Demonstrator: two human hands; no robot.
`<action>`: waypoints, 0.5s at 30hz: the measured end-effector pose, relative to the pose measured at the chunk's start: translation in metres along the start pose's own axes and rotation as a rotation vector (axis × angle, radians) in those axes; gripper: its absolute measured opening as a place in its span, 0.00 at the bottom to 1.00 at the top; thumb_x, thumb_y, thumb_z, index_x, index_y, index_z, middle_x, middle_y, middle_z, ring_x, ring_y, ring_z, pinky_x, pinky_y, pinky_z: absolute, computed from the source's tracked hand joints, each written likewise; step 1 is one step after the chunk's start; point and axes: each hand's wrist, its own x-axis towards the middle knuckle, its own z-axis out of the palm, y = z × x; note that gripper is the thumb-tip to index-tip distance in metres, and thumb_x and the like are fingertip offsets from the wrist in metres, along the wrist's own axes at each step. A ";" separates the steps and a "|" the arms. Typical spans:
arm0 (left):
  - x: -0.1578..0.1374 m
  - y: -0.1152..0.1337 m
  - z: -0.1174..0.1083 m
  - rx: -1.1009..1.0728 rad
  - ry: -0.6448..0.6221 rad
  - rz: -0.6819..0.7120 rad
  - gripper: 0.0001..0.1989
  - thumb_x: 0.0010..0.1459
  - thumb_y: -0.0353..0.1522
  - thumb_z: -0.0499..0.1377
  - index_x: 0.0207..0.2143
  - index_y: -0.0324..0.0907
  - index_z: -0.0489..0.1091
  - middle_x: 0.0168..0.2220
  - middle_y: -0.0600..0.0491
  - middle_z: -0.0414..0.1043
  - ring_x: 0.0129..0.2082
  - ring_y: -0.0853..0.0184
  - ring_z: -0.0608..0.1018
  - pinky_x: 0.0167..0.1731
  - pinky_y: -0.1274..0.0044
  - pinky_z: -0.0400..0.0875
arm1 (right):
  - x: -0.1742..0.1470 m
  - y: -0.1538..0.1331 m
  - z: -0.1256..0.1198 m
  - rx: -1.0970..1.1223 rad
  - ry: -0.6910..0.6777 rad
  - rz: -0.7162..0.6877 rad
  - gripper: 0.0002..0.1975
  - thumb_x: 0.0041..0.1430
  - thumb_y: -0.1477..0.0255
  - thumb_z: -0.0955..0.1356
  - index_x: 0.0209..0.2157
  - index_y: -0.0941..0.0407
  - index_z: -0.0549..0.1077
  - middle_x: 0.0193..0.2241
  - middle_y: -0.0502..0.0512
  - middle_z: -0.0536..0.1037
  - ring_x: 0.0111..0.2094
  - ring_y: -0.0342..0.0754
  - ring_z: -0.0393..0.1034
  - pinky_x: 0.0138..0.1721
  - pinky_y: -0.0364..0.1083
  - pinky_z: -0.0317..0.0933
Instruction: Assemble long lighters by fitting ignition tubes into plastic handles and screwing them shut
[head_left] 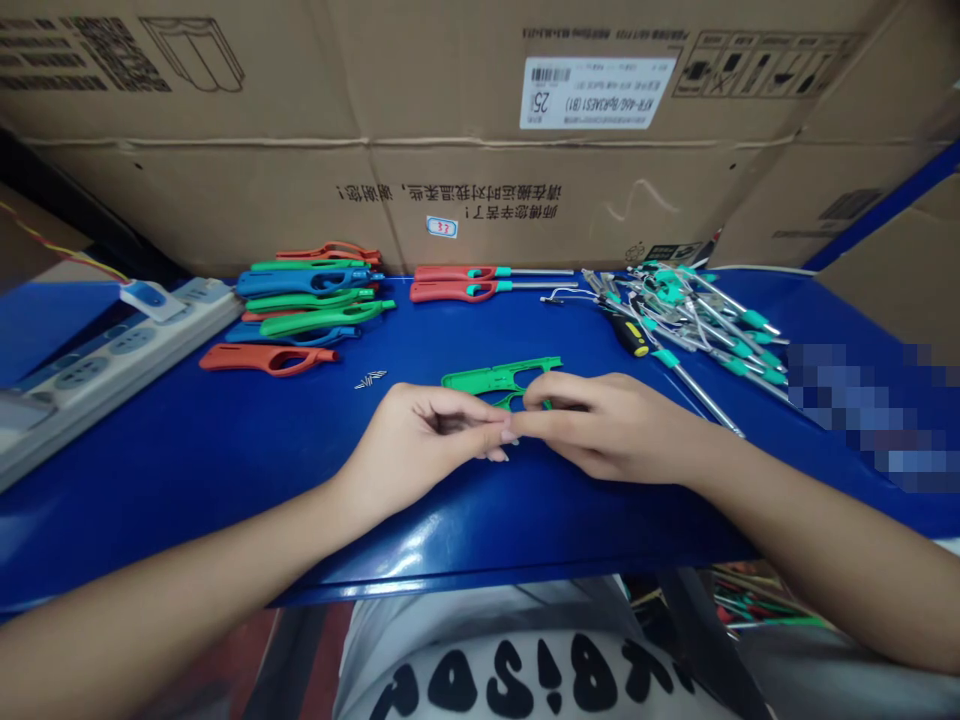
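Note:
My left hand and my right hand meet at the fingertips over the middle of the blue table. Both are closed in a pinch, and whatever sits between the fingers is too small or too hidden to name. Just behind them lies a green lighter shell half with its inner side up; my right fingers cover part of its handle end. Left of the shell is a little pile of screws. Two red gas lighters with metal tubes lie side by side farther back.
Orange, green and blue lighter shells are stacked at the back left, beside a white power strip. Metal lighter tubes with teal parts and wires are heaped at the right, with a black-and-yellow screwdriver. A cardboard sheet stands behind.

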 end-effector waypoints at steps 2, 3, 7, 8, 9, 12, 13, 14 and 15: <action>0.002 0.000 0.001 -0.044 -0.017 -0.050 0.03 0.54 0.31 0.71 0.32 0.40 0.82 0.26 0.53 0.83 0.25 0.63 0.85 0.28 0.77 0.84 | 0.000 0.001 -0.001 -0.026 0.021 -0.019 0.16 0.70 0.77 0.60 0.54 0.54 0.71 0.42 0.56 0.78 0.34 0.44 0.73 0.29 0.41 0.63; 0.003 0.000 0.002 -0.053 -0.025 -0.070 0.03 0.54 0.30 0.70 0.32 0.40 0.82 0.25 0.53 0.82 0.25 0.64 0.85 0.28 0.78 0.84 | 0.000 0.001 -0.001 -0.015 0.034 -0.011 0.14 0.70 0.76 0.61 0.53 0.54 0.72 0.41 0.56 0.78 0.35 0.44 0.74 0.30 0.41 0.64; 0.005 -0.002 0.003 -0.058 -0.050 -0.088 0.06 0.56 0.30 0.69 0.37 0.39 0.81 0.27 0.52 0.83 0.26 0.64 0.85 0.29 0.77 0.84 | 0.001 0.002 -0.003 0.064 0.061 0.046 0.12 0.71 0.74 0.61 0.51 0.56 0.73 0.43 0.58 0.78 0.40 0.46 0.75 0.34 0.43 0.66; 0.005 -0.003 0.002 -0.064 -0.054 -0.078 0.09 0.55 0.31 0.69 0.40 0.39 0.80 0.30 0.51 0.84 0.28 0.64 0.85 0.31 0.76 0.84 | 0.001 0.002 -0.004 0.107 0.071 0.067 0.12 0.71 0.74 0.62 0.51 0.56 0.73 0.43 0.59 0.78 0.41 0.47 0.75 0.37 0.43 0.67; 0.005 -0.004 0.001 -0.068 -0.053 -0.065 0.13 0.54 0.31 0.70 0.43 0.39 0.79 0.32 0.50 0.84 0.30 0.63 0.86 0.33 0.75 0.84 | 0.002 0.004 -0.005 0.158 0.079 0.093 0.12 0.71 0.74 0.62 0.51 0.56 0.73 0.44 0.59 0.79 0.43 0.47 0.75 0.39 0.44 0.68; 0.005 -0.005 -0.002 -0.034 -0.047 -0.028 0.22 0.51 0.30 0.72 0.49 0.39 0.76 0.40 0.47 0.83 0.36 0.64 0.85 0.38 0.73 0.83 | 0.001 0.011 -0.010 0.282 0.090 0.176 0.10 0.70 0.72 0.63 0.49 0.55 0.74 0.42 0.57 0.79 0.43 0.46 0.75 0.44 0.45 0.69; 0.006 -0.005 -0.003 -0.009 -0.047 -0.016 0.24 0.50 0.29 0.72 0.51 0.39 0.75 0.42 0.47 0.81 0.36 0.65 0.84 0.38 0.73 0.83 | 0.000 0.014 -0.012 0.301 0.080 0.199 0.09 0.70 0.72 0.64 0.48 0.54 0.75 0.42 0.56 0.80 0.42 0.46 0.75 0.44 0.45 0.69; 0.006 -0.005 -0.004 0.016 -0.050 -0.004 0.26 0.50 0.29 0.72 0.52 0.40 0.74 0.43 0.47 0.80 0.35 0.66 0.83 0.37 0.74 0.83 | -0.001 0.017 -0.014 0.314 0.063 0.220 0.09 0.69 0.72 0.65 0.47 0.54 0.75 0.42 0.55 0.80 0.41 0.46 0.76 0.43 0.45 0.68; 0.005 -0.005 -0.005 0.043 -0.053 0.008 0.27 0.50 0.29 0.71 0.53 0.41 0.73 0.45 0.46 0.78 0.35 0.68 0.82 0.36 0.74 0.82 | -0.002 0.021 -0.016 0.328 0.044 0.240 0.08 0.69 0.71 0.65 0.46 0.54 0.75 0.41 0.55 0.81 0.40 0.46 0.76 0.42 0.45 0.68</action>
